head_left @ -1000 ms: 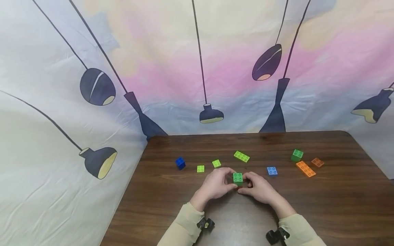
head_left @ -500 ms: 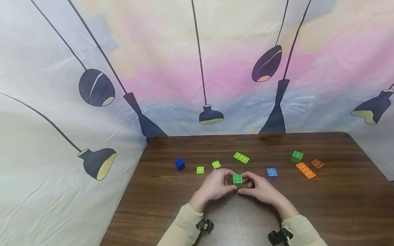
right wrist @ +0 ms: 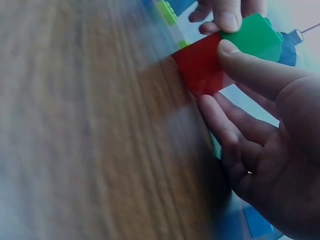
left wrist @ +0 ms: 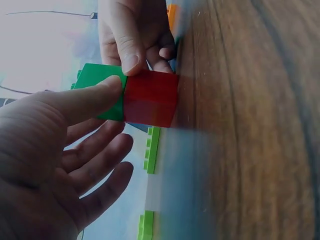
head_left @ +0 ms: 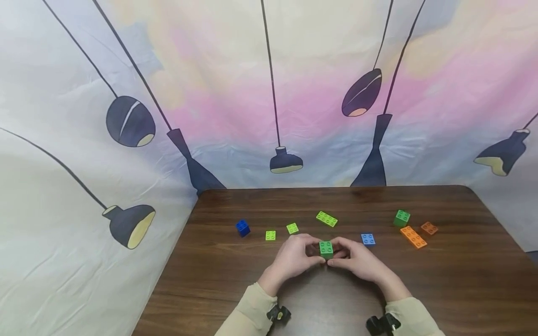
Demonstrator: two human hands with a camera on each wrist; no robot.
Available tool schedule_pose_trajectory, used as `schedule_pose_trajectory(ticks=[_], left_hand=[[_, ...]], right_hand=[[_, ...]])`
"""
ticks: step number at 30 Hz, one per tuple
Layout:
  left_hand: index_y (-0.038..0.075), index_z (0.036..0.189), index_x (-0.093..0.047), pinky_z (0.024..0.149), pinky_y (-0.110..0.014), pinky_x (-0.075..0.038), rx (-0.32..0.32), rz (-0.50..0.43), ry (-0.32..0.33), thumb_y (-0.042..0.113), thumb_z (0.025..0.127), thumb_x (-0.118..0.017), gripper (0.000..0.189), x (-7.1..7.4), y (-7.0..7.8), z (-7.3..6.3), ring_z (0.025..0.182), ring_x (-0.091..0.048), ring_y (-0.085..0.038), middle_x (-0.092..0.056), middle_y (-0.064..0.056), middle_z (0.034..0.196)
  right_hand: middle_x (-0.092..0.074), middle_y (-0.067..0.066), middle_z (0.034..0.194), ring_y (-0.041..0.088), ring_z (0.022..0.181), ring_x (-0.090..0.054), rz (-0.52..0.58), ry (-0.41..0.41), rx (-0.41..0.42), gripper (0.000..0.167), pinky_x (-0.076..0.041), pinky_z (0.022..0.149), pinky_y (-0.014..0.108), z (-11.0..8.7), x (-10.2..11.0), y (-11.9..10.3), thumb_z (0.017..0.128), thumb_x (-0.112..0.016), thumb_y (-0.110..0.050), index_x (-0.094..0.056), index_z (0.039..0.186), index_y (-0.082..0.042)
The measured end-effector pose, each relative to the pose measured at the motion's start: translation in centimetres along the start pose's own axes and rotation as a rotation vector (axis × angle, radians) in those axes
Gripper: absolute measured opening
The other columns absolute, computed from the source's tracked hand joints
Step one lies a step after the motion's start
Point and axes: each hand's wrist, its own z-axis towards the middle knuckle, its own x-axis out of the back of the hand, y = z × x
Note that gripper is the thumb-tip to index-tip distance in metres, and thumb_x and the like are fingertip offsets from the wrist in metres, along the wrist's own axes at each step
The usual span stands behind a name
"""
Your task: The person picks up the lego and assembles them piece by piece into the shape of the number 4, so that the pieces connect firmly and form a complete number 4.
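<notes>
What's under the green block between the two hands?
A red block sits directly under the green block, as both wrist views show. The red block's top is covered, hiding any studs.

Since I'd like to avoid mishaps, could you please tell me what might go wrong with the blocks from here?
The left hand pinches the green block on top of the red block, which the right hand holds, so uneven force might tilt or separate them. Both thumbs lie near the seam, so one could get pinched if the blocks shift. The light blue plate lies close to the right hand and might get nudged.
</notes>
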Motion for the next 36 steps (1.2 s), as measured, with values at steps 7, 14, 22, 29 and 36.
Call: schedule_pose_trajectory(ticks=[7,14,22,29,36], left_hand=[[0.009,0.128,-0.077,0.075,-0.020,-0.055,0.030,-0.143,-0.045,0.013,0.092,-0.088,0.038,0.3,-0.4,0.3,0.085,-0.067,0.002,-0.077,0.002,0.113],[0.010,0.132,-0.075,0.085,-0.028,-0.056,0.056,-0.149,-0.038,0.017,0.095,-0.085,0.039,1.1,-1.6,1.7,0.097,-0.068,-0.006,-0.076,0.000,0.119],[0.010,0.136,-0.073,0.109,-0.036,-0.049,0.042,0.001,-0.037,0.018,0.096,-0.083,0.041,1.5,-3.0,6.4,0.128,-0.064,-0.017,-0.072,-0.001,0.133],[0.010,0.139,-0.071,0.109,-0.031,-0.048,0.041,0.036,-0.076,0.021,0.096,-0.083,0.046,0.5,-3.7,9.3,0.130,-0.063,-0.018,-0.070,-0.003,0.137],[0.015,0.144,-0.068,0.112,-0.034,-0.046,-0.021,0.179,-0.142,0.022,0.096,-0.084,0.051,-0.9,-3.4,10.4,0.134,-0.060,-0.016,-0.067,0.000,0.142]], right_hand=[[-0.074,0.006,0.111,0.023,0.099,-0.074,0.096,-0.025,-0.035,0.030,-0.058,0.080,0.030,-0.4,0.7,0.2,0.097,-0.082,-0.016,-0.067,0.122,-0.007],[-0.072,0.006,0.110,0.024,0.099,-0.071,0.073,-0.021,-0.067,0.030,-0.057,0.079,0.031,-0.9,1.1,0.5,0.096,-0.083,-0.018,-0.067,0.119,-0.009],[-0.072,0.007,0.109,0.025,0.100,-0.071,0.094,-0.040,-0.082,0.033,-0.056,0.080,0.031,-0.9,1.8,0.4,0.096,-0.083,-0.021,-0.064,0.119,-0.006],[-0.072,0.007,0.108,0.022,0.099,-0.070,0.113,-0.058,-0.097,0.035,-0.056,0.080,0.031,-1.0,1.8,0.5,0.098,-0.082,-0.022,-0.063,0.121,-0.004],[-0.072,0.009,0.108,0.027,0.100,-0.071,0.113,-0.064,-0.083,0.034,-0.056,0.080,0.032,-0.8,1.9,0.6,0.098,-0.082,-0.021,-0.063,0.121,-0.004]])
